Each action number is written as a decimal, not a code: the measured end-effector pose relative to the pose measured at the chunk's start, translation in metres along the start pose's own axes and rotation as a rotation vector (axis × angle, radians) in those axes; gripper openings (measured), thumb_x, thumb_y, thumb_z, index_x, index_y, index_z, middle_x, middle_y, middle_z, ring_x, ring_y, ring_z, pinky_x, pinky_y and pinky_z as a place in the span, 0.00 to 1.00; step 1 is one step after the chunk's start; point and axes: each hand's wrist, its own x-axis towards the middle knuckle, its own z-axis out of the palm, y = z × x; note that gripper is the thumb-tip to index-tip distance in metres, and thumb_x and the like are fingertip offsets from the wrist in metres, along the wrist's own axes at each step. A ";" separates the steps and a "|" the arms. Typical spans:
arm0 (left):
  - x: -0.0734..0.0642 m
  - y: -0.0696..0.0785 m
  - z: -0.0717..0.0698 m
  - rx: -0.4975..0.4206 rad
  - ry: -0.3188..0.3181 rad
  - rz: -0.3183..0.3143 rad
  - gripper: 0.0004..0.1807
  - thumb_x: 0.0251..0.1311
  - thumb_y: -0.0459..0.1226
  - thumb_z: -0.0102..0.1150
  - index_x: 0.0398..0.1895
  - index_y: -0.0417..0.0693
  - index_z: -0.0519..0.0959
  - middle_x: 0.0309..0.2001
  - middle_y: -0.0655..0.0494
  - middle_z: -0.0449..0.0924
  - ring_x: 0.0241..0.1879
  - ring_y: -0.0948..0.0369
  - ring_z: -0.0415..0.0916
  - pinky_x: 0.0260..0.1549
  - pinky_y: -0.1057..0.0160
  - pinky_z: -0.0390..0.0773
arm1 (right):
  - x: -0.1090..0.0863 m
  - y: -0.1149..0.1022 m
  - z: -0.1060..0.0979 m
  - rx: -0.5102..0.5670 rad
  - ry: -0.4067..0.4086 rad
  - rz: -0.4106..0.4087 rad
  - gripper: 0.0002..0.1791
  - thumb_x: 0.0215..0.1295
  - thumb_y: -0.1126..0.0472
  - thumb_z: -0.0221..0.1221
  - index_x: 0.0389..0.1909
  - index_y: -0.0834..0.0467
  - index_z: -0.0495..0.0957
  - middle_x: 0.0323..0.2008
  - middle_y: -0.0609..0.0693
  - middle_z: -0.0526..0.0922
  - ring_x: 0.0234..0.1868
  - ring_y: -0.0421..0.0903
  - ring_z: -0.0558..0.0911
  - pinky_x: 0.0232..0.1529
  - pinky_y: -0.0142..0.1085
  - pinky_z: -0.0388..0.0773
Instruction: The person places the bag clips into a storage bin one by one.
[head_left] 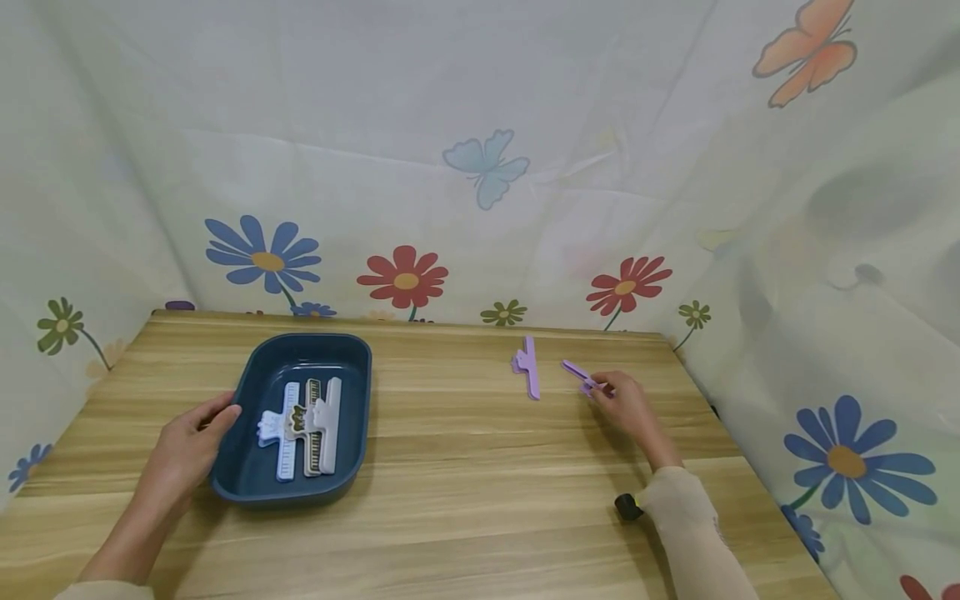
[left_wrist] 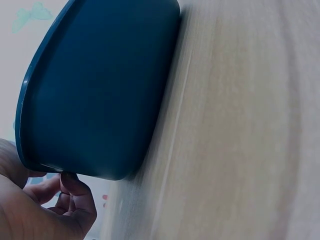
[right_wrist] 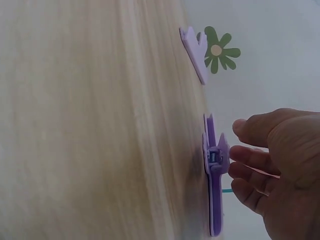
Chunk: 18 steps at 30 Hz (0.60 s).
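My left hand (head_left: 187,446) grips the left rim of a dark blue plastic basin (head_left: 348,358), thumb over the edge and fingers curled under the outside. Inside the basin lie a light blue bag clip (head_left: 287,437), a dark-patterned one (head_left: 313,458) and a white one (head_left: 330,425), side by side. On the right, my right hand (head_left: 622,408) is at a purple bag clip (right_wrist: 215,185), its fingertips right at the clip's spring part. The thumb stands apart from the clip in the right wrist view. Another purple bag clip (head_left: 531,367) lies to the left of it.
The wood-grain table (head_left: 450,517) ends at the back against a hanging cloth (head_left: 360,167) printed with flowers and butterflies. The cloth also runs along the right side. A small black object (head_left: 628,507) shows beside my right sleeve (head_left: 682,508).
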 end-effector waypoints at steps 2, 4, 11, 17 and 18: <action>0.000 0.000 0.000 0.001 0.002 -0.004 0.38 0.81 0.55 0.38 0.80 0.35 0.56 0.76 0.26 0.53 0.73 0.30 0.55 0.66 0.29 0.61 | 0.001 0.000 0.002 -0.011 -0.001 -0.017 0.13 0.65 0.74 0.64 0.49 0.74 0.83 0.41 0.66 0.84 0.39 0.59 0.82 0.41 0.52 0.80; 0.000 0.001 0.000 0.002 0.003 -0.008 0.38 0.81 0.55 0.38 0.80 0.35 0.56 0.76 0.26 0.53 0.73 0.30 0.55 0.66 0.29 0.60 | 0.002 0.000 0.003 -0.030 -0.005 -0.039 0.13 0.64 0.76 0.64 0.49 0.74 0.83 0.40 0.67 0.84 0.39 0.58 0.81 0.41 0.52 0.79; 0.000 0.002 0.000 -0.001 0.005 -0.023 0.38 0.81 0.55 0.38 0.80 0.36 0.55 0.77 0.27 0.52 0.74 0.31 0.54 0.67 0.30 0.59 | 0.004 0.001 0.008 -0.120 -0.020 -0.070 0.13 0.66 0.74 0.64 0.50 0.73 0.83 0.41 0.67 0.82 0.43 0.63 0.79 0.46 0.58 0.77; 0.000 0.002 0.000 0.002 0.009 -0.023 0.37 0.82 0.54 0.38 0.80 0.36 0.56 0.77 0.27 0.52 0.74 0.31 0.54 0.67 0.30 0.59 | 0.004 0.000 0.013 -0.164 -0.024 -0.032 0.13 0.67 0.72 0.64 0.51 0.72 0.84 0.43 0.67 0.81 0.45 0.64 0.77 0.48 0.58 0.76; 0.000 0.002 0.000 0.000 0.008 -0.024 0.37 0.82 0.54 0.38 0.80 0.36 0.56 0.77 0.27 0.52 0.74 0.31 0.54 0.67 0.30 0.59 | 0.004 0.000 0.013 -0.165 -0.026 -0.028 0.13 0.67 0.72 0.63 0.51 0.71 0.84 0.43 0.67 0.81 0.45 0.64 0.77 0.48 0.57 0.76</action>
